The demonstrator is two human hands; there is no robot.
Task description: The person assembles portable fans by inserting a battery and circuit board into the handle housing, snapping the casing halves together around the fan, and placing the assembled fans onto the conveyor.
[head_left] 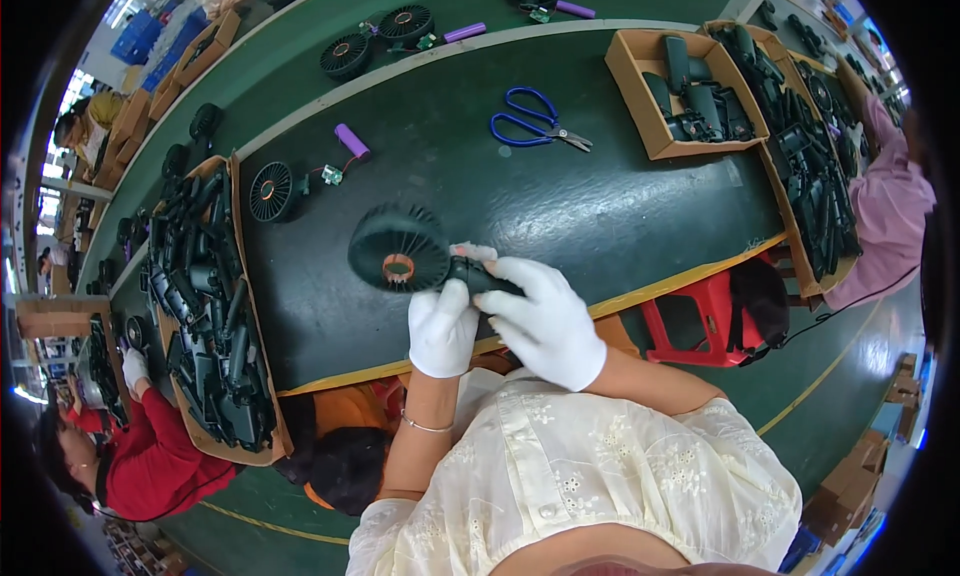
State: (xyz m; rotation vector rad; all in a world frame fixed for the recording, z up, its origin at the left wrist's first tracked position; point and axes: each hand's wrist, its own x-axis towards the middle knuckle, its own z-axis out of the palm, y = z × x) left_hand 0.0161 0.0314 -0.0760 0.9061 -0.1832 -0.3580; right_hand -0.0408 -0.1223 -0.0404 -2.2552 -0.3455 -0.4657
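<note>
A dark handheld fan (421, 248) with a round ribbed head and a copper-coloured ring at its centre is held over the near part of the table. My left hand (443, 328), in a white glove, is closed at the fan's neck. My right hand (545, 321), gloved too, wraps round the short dark handle, much of which its fingers hide. Beyond the fan, on the left, lies another fan head (273, 192), wired to a small green circuit board (332, 175) and a purple battery cell (351, 142). Blue-handled scissors (540, 126) lie farther right.
A cardboard box of dark plastic parts (205, 306) stands along the left edge. At the far right are a box of dark shells (690, 91) and a longer box of parts (800, 156). Fan heads (405, 26) and purple cells sit on the belt behind. Co-workers sit on both sides.
</note>
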